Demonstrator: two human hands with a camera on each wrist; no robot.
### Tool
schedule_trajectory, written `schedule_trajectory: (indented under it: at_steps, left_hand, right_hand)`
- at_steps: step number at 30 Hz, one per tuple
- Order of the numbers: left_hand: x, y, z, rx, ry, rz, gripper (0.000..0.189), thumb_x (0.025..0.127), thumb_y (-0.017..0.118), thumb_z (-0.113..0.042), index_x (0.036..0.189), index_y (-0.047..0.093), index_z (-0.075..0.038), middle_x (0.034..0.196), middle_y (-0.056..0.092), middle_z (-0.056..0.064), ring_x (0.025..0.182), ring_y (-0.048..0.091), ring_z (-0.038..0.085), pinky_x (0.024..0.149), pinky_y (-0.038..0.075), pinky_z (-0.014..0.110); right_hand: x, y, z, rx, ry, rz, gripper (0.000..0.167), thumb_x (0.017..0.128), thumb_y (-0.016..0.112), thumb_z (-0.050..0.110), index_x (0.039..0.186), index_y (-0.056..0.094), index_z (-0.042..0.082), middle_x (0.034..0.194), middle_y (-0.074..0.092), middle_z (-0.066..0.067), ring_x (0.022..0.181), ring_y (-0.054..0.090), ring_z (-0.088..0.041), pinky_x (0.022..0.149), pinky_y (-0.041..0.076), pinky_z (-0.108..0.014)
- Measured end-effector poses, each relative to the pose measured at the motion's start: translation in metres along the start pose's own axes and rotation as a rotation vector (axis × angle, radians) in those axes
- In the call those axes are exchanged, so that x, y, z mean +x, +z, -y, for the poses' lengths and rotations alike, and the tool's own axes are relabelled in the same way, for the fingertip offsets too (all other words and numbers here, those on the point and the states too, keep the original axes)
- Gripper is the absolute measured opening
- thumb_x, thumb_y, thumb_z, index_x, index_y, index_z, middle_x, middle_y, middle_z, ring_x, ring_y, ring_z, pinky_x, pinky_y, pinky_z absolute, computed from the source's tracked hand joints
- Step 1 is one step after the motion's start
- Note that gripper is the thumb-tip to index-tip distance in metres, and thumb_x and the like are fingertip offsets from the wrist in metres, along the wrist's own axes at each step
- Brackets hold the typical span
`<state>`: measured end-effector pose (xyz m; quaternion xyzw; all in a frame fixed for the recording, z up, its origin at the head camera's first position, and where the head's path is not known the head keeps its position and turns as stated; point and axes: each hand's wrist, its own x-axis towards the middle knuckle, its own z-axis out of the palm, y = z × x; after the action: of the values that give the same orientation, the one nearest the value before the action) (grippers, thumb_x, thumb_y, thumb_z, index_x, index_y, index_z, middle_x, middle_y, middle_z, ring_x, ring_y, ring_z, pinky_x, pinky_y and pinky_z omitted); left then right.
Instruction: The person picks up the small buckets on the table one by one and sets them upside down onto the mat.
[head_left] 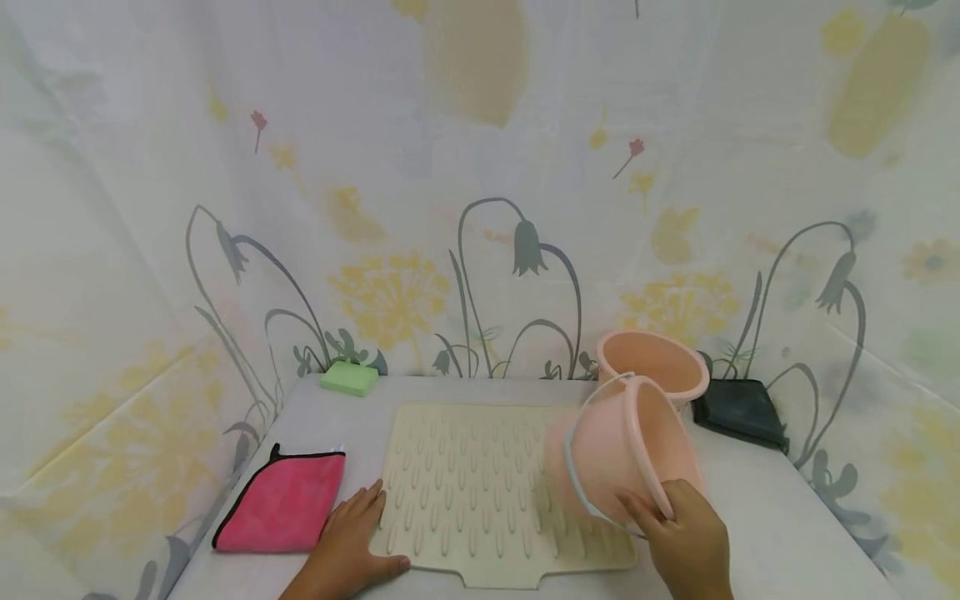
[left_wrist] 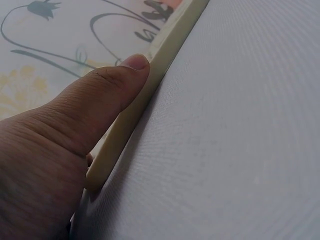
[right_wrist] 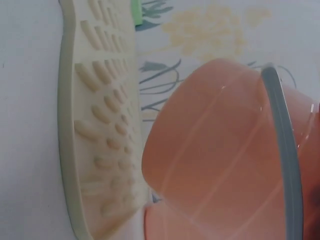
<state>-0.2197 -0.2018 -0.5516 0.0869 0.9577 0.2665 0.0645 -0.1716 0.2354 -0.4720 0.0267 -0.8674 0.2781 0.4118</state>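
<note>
The right hand's (head_left: 690,537) fingers are clamped on the rim of a peach plastic bucket with a grey handle (head_left: 600,454), tilted over the right side of a cream, ridged rectangular board (head_left: 465,483). The left hand (head_left: 348,542), fingers extended and thumb spread apart, touches the board's near-left corner, beside a folded, black-edged pink cloth (head_left: 285,504).

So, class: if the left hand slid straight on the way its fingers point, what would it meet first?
Most likely the cream ridged board; the left hand lies right at its edge, though depth is unclear.
</note>
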Motion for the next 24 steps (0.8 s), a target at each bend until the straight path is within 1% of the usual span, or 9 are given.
schedule_trajectory:
  at_steps: [2, 4, 8, 11, 17, 20, 24]
  left_hand:
    - [0.000, 0.001, 0.001, 0.001, 0.005, -0.002, 0.121, 0.068, 0.087, -0.069, 0.154, 0.046, 0.006, 0.166, 0.038, 0.021, 0.153, 0.030, 0.049, 0.121, 0.020, 0.071]
    - [0.000, 0.001, 0.001, -0.001, 0.007, -0.004, 0.120, 0.068, 0.087, -0.068, 0.153, 0.046, 0.006, 0.165, 0.038, 0.021, 0.153, 0.029, 0.049, 0.121, 0.020, 0.071]
    - [-0.001, 0.000, 0.001, 0.003, 0.009, -0.008, 0.121, 0.068, 0.087, -0.068, 0.153, 0.046, 0.006, 0.165, 0.038, 0.022, 0.153, 0.029, 0.050, 0.121, 0.019, 0.071]
    - [-0.001, -0.001, 0.001, 0.006, 0.012, -0.016, 0.121, 0.068, 0.087, -0.068, 0.153, 0.046, 0.006, 0.165, 0.038, 0.022, 0.153, 0.029, 0.050, 0.121, 0.019, 0.071]
    - [-0.002, -0.001, -0.001, 0.009, 0.029, -0.040, 0.119, 0.068, 0.087, -0.067, 0.152, 0.047, 0.006, 0.164, 0.040, 0.022, 0.152, 0.031, 0.050, 0.121, 0.020, 0.071]
    - [-0.003, 0.000, -0.001, 0.007, 0.036, -0.047, 0.119, 0.068, 0.088, -0.067, 0.152, 0.048, 0.007, 0.164, 0.040, 0.023, 0.152, 0.031, 0.050, 0.121, 0.020, 0.071]
    - [-0.003, 0.000, -0.001, 0.012, 0.040, -0.050, 0.118, 0.068, 0.088, -0.067, 0.152, 0.048, 0.007, 0.164, 0.040, 0.023, 0.152, 0.031, 0.050, 0.121, 0.021, 0.070]
  right_hand:
    - [-0.001, 0.004, 0.001, 0.025, -0.024, -0.030, 0.039, 0.065, 0.098, 0.015, 0.069, 0.058, 0.016, 0.068, 0.050, 0.011, 0.062, 0.038, 0.000, 0.056, 0.037, -0.016]
    - [-0.001, 0.008, 0.004, 0.045, -0.018, -0.050, 0.038, 0.064, 0.098, 0.014, 0.069, 0.060, 0.015, 0.068, 0.051, 0.011, 0.062, 0.039, 0.000, 0.055, 0.038, -0.016]
    - [-0.001, 0.015, 0.009, 0.078, 0.055, -0.062, 0.038, 0.065, 0.099, 0.016, 0.069, 0.061, 0.015, 0.066, 0.048, 0.011, 0.061, 0.039, 0.000, 0.054, 0.037, -0.016]
    - [-0.001, 0.018, 0.014, 0.117, 0.126, -0.054, 0.040, 0.066, 0.099, 0.016, 0.067, 0.059, 0.016, 0.065, 0.044, 0.009, 0.059, 0.038, -0.002, 0.052, 0.035, -0.018]
    - [0.000, 0.022, 0.023, 0.172, 0.276, -0.016, 0.036, 0.072, 0.097, 0.020, 0.068, 0.062, 0.014, 0.065, 0.049, 0.007, 0.060, 0.042, -0.005, 0.052, 0.037, -0.019]
    - [0.000, 0.023, 0.028, 0.191, 0.324, 0.014, 0.034, 0.075, 0.096, 0.024, 0.071, 0.064, 0.012, 0.067, 0.054, 0.006, 0.062, 0.046, -0.006, 0.054, 0.040, -0.021]
    - [-0.001, 0.026, 0.033, 0.225, 0.348, 0.032, 0.033, 0.076, 0.095, 0.025, 0.072, 0.065, 0.012, 0.067, 0.058, 0.004, 0.062, 0.049, -0.009, 0.054, 0.043, -0.023]
